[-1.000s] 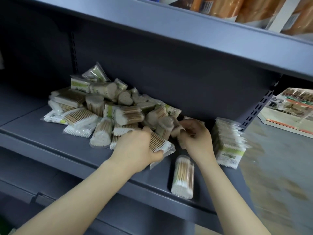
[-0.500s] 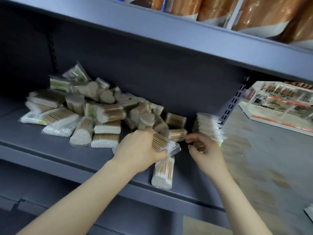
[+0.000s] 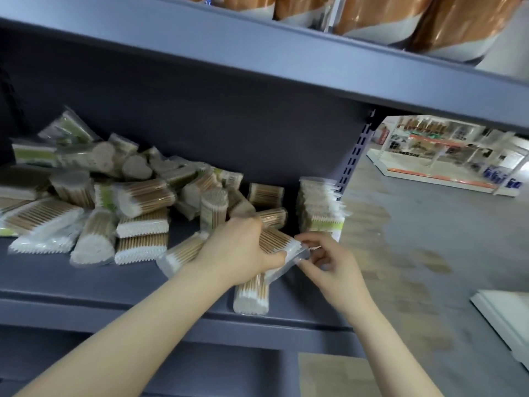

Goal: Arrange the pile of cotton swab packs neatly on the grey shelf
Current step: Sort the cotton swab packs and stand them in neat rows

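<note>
While the left hand (image 3: 240,247) grips a pack (image 3: 279,242) at centre frame, its long axis points right toward the right hand (image 3: 329,262), whose fingers pinch its wrapper end.

On the grey metal shelf (image 3: 71,279), the loose pile of clear-wrapped cotton swab packs (image 3: 114,202) lies left of my left hand (image 3: 237,250); the neat upright stack of packs (image 3: 319,210) stands right, against the back.

The shelf (image 3: 86,279) has a bare strip along its front edge, left of the hands, where a hand can pass. Behind it the pile (image 3: 114,202) fills the left and middle up to the back wall. At the right end the upright stack (image 3: 317,207) stands, with a narrow gap between it and the pile. One pack (image 3: 252,296) lies at the front edge. The upper shelf (image 3: 257,53) limits room above.
</note>
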A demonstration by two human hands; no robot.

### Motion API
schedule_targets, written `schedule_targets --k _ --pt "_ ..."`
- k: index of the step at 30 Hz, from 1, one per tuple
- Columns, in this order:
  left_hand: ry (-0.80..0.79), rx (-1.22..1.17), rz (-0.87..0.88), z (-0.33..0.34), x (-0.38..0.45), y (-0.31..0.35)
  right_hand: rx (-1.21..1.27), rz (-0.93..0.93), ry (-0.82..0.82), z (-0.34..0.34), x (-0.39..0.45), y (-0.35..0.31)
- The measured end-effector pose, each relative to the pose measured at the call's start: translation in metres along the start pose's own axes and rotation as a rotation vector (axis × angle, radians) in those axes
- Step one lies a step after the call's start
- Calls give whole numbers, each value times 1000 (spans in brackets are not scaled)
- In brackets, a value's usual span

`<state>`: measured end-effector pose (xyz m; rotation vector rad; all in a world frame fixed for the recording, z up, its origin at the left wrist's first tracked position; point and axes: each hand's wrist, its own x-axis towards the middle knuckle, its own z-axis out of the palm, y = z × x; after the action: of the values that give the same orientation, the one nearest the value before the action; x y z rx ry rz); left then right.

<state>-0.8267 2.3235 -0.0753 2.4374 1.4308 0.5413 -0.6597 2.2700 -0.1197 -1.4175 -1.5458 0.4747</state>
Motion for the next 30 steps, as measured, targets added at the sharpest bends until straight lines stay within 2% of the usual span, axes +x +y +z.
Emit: schedule_targets --k 6,14,21,30 --pt "-21 -46 77 8 3 1 -30 6 55 -7 -5 3" --pt "-27 -310 188 12 4 4 -91 46 174 -24 -4 13" --pt "31 -389 225 14 4 9 -2 97 283 -30 1 18" --pt "66 -395 177 23 5 11 35 132 372 -34 11 11"
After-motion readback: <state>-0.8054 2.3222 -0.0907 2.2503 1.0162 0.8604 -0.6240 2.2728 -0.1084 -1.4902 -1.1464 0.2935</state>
